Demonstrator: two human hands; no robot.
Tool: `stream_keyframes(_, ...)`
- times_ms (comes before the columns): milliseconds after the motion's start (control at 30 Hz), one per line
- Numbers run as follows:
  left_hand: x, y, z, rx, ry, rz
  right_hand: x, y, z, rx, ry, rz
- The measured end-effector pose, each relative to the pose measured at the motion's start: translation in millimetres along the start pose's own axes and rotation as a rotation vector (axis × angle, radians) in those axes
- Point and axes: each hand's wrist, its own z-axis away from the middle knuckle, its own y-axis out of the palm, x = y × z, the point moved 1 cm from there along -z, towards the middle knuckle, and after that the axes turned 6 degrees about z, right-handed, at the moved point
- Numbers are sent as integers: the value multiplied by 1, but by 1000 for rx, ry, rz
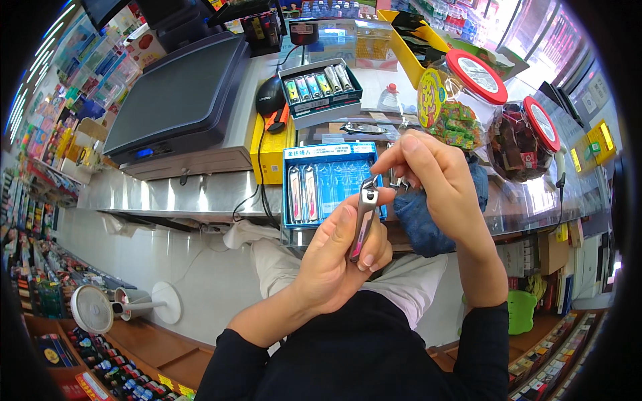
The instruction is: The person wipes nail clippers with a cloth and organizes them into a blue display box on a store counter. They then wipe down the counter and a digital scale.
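A silver nail clipper [367, 215] with a pink-accented lever lies upright across my left hand [331, 255], gripped between the thumb and fingers, its jaws pointing away from me. My right hand [436, 180] is bent over the jaws, one fingertip touching them or very close; whether it pinches anything is hidden. Behind the clipper, a blue open box [341, 225] holds two similar nail clippers [303, 193] on its left side, beside empty clear moulded slots. Another nail clipper [365, 129] lies on the glass counter just beyond the box.
Further back stands a box of several nail clippers [321, 103]. Left are a black mouse [270, 95], a yellow box [273, 155] and a dark flat-topped machine [175, 100]. Right are two red-lidded candy jars [476, 75] [524, 140]. Blue cloth [421, 225] hangs at the counter edge.
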Motion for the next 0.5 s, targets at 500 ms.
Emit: stream_keyframes(500, 10, -5, 39, 15, 79, -760, 2, 2, -33, 37, 90, -240)
